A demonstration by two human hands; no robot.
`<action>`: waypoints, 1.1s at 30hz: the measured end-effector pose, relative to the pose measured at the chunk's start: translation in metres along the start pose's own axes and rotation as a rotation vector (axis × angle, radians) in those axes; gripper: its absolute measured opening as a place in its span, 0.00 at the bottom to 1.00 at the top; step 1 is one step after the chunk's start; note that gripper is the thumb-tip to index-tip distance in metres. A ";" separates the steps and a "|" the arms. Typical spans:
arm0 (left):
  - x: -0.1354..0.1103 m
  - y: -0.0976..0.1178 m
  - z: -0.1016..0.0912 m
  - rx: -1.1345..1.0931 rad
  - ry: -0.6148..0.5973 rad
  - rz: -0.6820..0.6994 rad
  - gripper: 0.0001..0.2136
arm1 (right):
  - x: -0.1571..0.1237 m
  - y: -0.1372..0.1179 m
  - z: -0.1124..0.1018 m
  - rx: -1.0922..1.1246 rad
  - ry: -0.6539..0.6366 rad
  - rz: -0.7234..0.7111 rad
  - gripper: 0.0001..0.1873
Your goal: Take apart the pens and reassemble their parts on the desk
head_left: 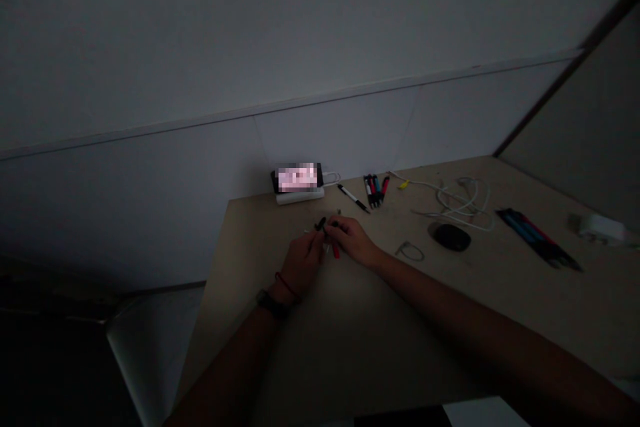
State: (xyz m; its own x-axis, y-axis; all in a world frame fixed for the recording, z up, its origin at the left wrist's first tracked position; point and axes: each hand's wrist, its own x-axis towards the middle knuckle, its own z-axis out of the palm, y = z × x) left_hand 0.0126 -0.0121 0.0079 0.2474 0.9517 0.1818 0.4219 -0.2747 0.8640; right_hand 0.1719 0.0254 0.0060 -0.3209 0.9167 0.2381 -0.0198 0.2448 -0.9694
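Observation:
My left hand (303, 261) and my right hand (349, 240) meet over the middle of a beige desk (380, 320). Between them is a slim pen (327, 235), black at the top with a red end (336, 251) below my right fingers. Both hands' fingers close around it, though the dim light and my fingers hide its exact shape. A dark watch (271, 302) and a red cord bracelet (287, 285) circle my left wrist. A loose black-and-white pen (353, 198) lies just beyond my hands.
A phone (297, 177) on a white stand stands against the wall at the back. Beyond it are an upright bunch of pens (374, 190), a tangled white cable (460, 203), a black mouse (451, 237), a row of pens (537, 237) and a white charger (603, 228).

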 end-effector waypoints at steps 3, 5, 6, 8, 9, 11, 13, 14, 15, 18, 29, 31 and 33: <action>0.000 -0.002 0.001 -0.029 0.020 -0.003 0.18 | 0.001 -0.001 0.000 -0.052 0.025 -0.026 0.24; 0.001 -0.005 0.002 -0.051 0.047 -0.006 0.15 | 0.001 0.000 -0.001 -0.104 0.057 -0.040 0.27; 0.001 -0.006 0.002 -0.062 0.061 -0.005 0.14 | 0.002 0.001 -0.001 -0.128 0.065 -0.039 0.28; 0.002 -0.009 0.003 -0.085 0.083 0.010 0.13 | 0.002 0.004 -0.001 -0.161 0.057 -0.016 0.31; 0.002 -0.010 0.003 -0.097 0.086 0.023 0.12 | 0.003 0.005 -0.001 -0.168 0.045 0.002 0.31; 0.002 -0.011 0.004 -0.113 0.084 0.042 0.10 | 0.003 0.006 -0.001 -0.170 0.030 0.030 0.31; 0.001 -0.010 0.003 -0.115 0.072 0.039 0.09 | 0.003 0.006 -0.002 -0.154 0.033 0.027 0.30; 0.001 -0.009 0.003 -0.116 0.062 0.033 0.09 | 0.003 0.005 -0.002 -0.139 0.031 0.020 0.30; 0.001 -0.008 0.002 -0.116 0.053 0.029 0.09 | 0.003 0.005 -0.002 -0.122 0.024 0.014 0.29; 0.000 -0.003 0.001 -0.102 0.041 0.022 0.12 | 0.002 0.002 -0.003 -0.072 -0.002 0.024 0.25; 0.001 0.002 0.000 -0.101 0.058 -0.012 0.12 | 0.001 0.008 -0.002 -0.038 0.105 0.017 0.22; 0.002 0.002 0.000 -0.105 0.062 -0.008 0.11 | 0.001 0.009 -0.002 -0.031 0.120 0.019 0.22; 0.002 0.002 0.000 -0.108 0.065 0.000 0.11 | 0.001 0.010 -0.001 -0.008 0.122 0.019 0.21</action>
State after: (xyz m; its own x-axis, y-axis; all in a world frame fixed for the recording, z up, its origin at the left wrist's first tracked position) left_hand 0.0141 -0.0105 0.0096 0.1887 0.9596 0.2087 0.3249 -0.2615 0.9089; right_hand 0.1720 0.0291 -0.0033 -0.2035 0.9528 0.2255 -0.0070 0.2289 -0.9734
